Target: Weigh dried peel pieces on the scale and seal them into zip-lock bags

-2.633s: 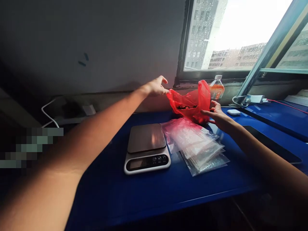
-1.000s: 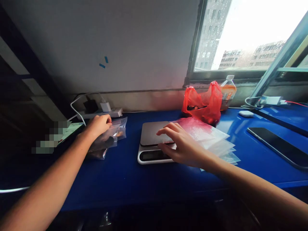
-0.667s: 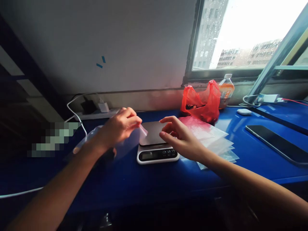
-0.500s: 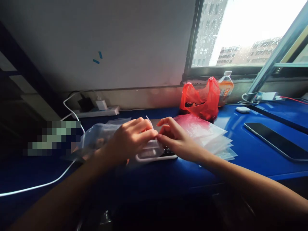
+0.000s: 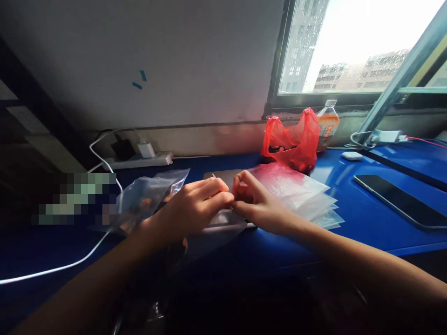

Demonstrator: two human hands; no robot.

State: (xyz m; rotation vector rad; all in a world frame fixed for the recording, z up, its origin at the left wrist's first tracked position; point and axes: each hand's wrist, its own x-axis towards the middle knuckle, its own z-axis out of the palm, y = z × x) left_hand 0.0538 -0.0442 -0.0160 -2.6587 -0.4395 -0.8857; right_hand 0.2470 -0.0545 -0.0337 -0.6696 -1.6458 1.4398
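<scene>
My left hand [image 5: 199, 200] is closed in a pinch on a clear plastic bag [image 5: 223, 232], which hangs down below the fingers. My right hand [image 5: 260, 204] meets it at the bag's top edge, thumb and forefinger pinched together there. Beneath both hands lies a flat device [image 5: 223, 177] with a greyish top and a pale rim, mostly covered. Left of my left hand rest clear bags [image 5: 139, 193] with brownish things inside, too blurred to name. A fanned stack of flat clear bags [image 5: 310, 200] lies just beyond my right hand.
A red plastic bag [image 5: 291, 144] and a drink bottle [image 5: 328, 125] stand by the window. The phone [image 5: 401, 200] and a white case [image 5: 351, 156] lie on the blue table [image 5: 370, 232]. A power strip [image 5: 139, 161] and white cable [image 5: 73, 266] are at left.
My hands have come closer together, and the clear bag now spreads lower and wider over the device, covering its dark button panel. The view has shifted slightly.
</scene>
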